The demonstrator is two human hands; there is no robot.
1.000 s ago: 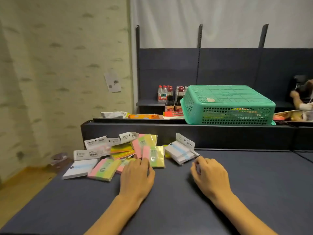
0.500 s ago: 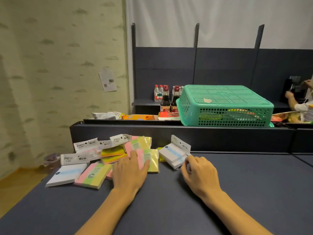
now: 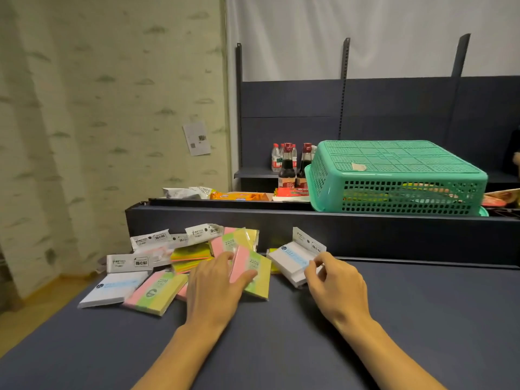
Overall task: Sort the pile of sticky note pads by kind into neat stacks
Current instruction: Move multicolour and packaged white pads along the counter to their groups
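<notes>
One camera only, head-worn, wide-angle (edges bow noticeably). It looks forward and slightly down across the dark tabletop from the person's own seat. Both forearms enter from the bottom edge, so the near tabletop is close up. The far view reaches the green basket on the raised ledge and the shelf backing behind it. No second view to overlap.

Dim, flat indoor light is seen, with a greenish cast. Soft shadows are cast under the forearms on the table. Straight lines are bowed at the edges by wide-angle distortion; fine print is slightly blurred.
</notes>
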